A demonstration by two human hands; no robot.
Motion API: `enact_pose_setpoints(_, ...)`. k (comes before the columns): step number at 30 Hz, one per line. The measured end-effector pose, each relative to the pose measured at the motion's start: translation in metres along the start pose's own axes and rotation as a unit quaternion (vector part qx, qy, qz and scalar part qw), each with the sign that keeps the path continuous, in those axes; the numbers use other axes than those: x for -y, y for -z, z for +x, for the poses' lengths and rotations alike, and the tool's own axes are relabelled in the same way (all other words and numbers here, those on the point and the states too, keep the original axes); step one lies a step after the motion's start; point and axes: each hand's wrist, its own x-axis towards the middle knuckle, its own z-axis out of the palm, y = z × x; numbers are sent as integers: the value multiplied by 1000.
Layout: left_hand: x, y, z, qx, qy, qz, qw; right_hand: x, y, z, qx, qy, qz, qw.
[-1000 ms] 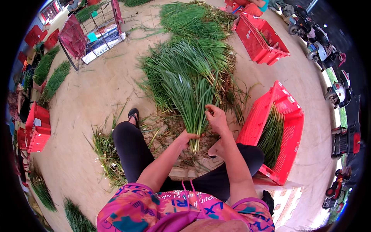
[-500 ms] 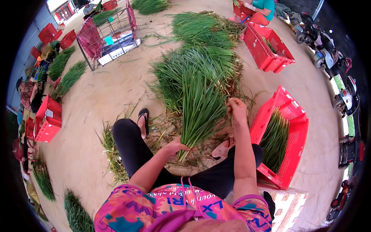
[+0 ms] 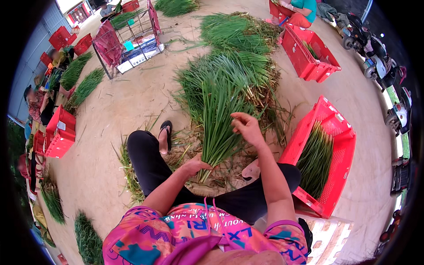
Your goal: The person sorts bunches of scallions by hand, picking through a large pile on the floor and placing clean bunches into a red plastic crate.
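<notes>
My left hand (image 3: 194, 167) is closed around the pale stem ends of a bunch of green chives (image 3: 221, 117), whose long leaves fan out away from me. To the right of that bunch, my right hand (image 3: 248, 129) hovers beside the leaves, fingers bent but apart, with nothing visible in it. Beyond and beneath the bunch spreads a big heap of chives (image 3: 192, 86). Standing by my right knee, a tilted red crate (image 3: 341, 165) has neatly laid chives (image 3: 316, 165) inside.
Loose trimmings (image 3: 132, 176) litter the floor around my feet. Another red crate (image 3: 304, 62) stands at the far right near a seated person (image 3: 302, 11). A wire-frame cart (image 3: 128, 44) is at the far left. Parked scooters (image 3: 375, 64) line the right side; people sit along the left.
My right hand has moved left and slightly nearer, in toward the bunch, and its fingers have spread. The held bunch has shifted a little left, still in my left hand.
</notes>
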Motion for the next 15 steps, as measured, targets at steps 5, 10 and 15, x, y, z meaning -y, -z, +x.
enact_pose_setpoints(5, 0, -11, 4, 4, -10, 0, 1000, -13, -18, -7, 27, -93, -113, 989)
enact_pose_setpoints(10, -2, -18, 4, -19, 9, 18, 1000, -10, -29, -11, 50, -131, -154, 978)
enact_pose_setpoints(15, -3, -22, 6, -17, 3, -1, 1000, -12, -32, -14, 55, -205, -121, 970)
